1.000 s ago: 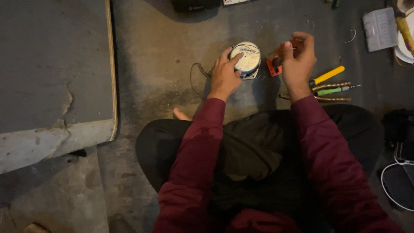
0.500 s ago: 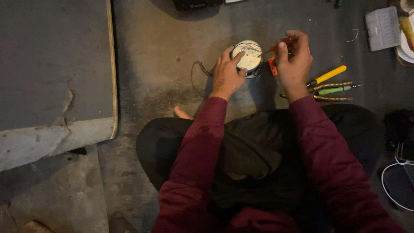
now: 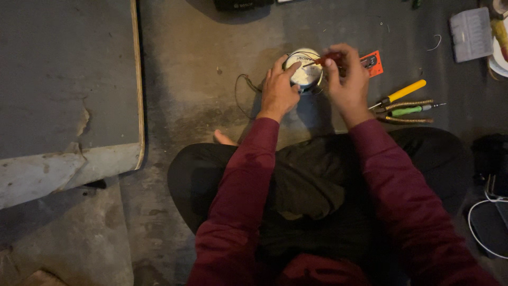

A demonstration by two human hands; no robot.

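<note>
Tool tip (image 3: 317, 61) blurred over round device (image 3: 306, 69)

orange card package (image 3: 372, 63) | floor, beside right hand (image 3: 346, 79)

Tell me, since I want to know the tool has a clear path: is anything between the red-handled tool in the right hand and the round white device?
Nothing visible does. The right hand holds the red-handled tool with its tip at the top of the round white device, which the left hand grips from the side, clear of the tool's tip.
</note>
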